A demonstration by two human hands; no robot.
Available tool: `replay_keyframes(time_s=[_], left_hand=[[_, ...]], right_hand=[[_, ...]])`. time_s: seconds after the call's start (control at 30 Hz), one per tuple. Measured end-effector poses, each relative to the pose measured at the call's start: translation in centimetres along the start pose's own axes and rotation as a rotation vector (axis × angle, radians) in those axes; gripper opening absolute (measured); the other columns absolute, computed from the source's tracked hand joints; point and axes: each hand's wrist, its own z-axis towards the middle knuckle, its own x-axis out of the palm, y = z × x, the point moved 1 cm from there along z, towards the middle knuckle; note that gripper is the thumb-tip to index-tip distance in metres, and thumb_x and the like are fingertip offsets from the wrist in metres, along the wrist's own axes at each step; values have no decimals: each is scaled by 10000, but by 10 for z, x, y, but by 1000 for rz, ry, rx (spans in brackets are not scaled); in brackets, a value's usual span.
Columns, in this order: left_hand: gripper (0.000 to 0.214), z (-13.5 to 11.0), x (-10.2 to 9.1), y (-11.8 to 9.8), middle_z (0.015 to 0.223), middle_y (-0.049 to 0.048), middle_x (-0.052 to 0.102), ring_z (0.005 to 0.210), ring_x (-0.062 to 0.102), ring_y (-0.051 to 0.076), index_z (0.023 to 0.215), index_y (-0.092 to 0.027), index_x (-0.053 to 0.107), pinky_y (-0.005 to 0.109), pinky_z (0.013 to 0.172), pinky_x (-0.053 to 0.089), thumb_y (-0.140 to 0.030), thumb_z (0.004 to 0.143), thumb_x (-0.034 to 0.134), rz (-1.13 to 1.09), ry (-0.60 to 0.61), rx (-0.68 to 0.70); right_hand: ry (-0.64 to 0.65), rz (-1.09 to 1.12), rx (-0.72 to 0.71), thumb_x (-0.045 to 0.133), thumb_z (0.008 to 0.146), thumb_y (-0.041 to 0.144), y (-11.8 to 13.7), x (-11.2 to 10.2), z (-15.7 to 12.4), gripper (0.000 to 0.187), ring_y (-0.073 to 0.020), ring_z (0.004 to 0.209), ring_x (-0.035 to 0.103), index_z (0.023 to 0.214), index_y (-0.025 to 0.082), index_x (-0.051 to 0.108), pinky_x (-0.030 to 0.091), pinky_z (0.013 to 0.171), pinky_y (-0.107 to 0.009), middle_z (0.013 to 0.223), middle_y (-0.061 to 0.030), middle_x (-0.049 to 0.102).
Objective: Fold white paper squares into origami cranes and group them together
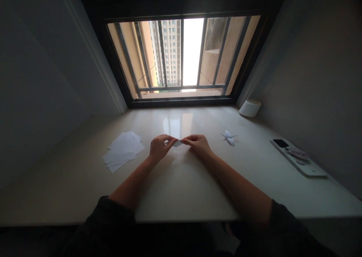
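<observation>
Between my two hands is a small folded piece of white paper (pixel 177 144), held just above the white tabletop (pixel 181 185). My left hand (pixel 161 146) pinches its left side between thumb and fingers. On the right side, my right hand (pixel 198 143) closes its thumb and fingertips on the same paper. The fingers cover part of it, so its exact folded shape is hard to make out. To the left lies a loose stack of white paper sheets (pixel 124 149). A folded paper figure with thin pointed ends (pixel 228 137) rests to the right of my right hand.
A phone in a pale case (pixel 313 169) with a round grip on its back lies at the far right. By the right wall stands a white cylindrical object (pixel 250 108). A dark-framed window (pixel 181 103) with bars rises behind the tabletop.
</observation>
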Motion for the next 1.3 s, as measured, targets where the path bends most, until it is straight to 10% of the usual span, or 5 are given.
replay_keyframes(time_s=[0.4, 0.8, 1.07, 1.3], left_hand=[[290, 1, 2, 4, 749, 35, 699, 680, 602, 154, 768, -225, 722, 242, 623, 425, -466, 797, 562, -2, 27, -48], [378, 7, 3, 15, 954, 71, 709, 882, 644, 215, 960, -199, 703, 297, 766, 479, -497, 798, 536, -352, -10, -245], [894, 2, -2, 1, 881, 28, 707, 790, 666, 180, 1440, -270, 161, 302, 778, 491, -384, 724, 684, -355, 94, -64], [341, 0, 1, -8, 983, 40, 694, 817, 658, 173, 1124, -281, 628, 291, 761, 504, -337, 788, 624, -245, 24, 85]], right_hand=[[108, 112, 109, 712, 625, 419, -4, -1, 4, 288, -110, 509, 516, 738, 155, 720, 369, 495, -241, 627, -37, 666], [12, 94, -97, 659, 685, 475, 0, 10, 1, 303, -166, 649, 616, 720, 175, 653, 475, 637, -294, 674, -40, 665], [-32, 452, 84, 743, 593, 501, 3, 13, -3, 430, -195, 670, 664, 866, 186, 636, 514, 738, -366, 690, -53, 705], [31, 471, 19, 714, 655, 426, 13, 15, -8, 348, -177, 694, 659, 901, 182, 688, 507, 760, -348, 697, -34, 704]])
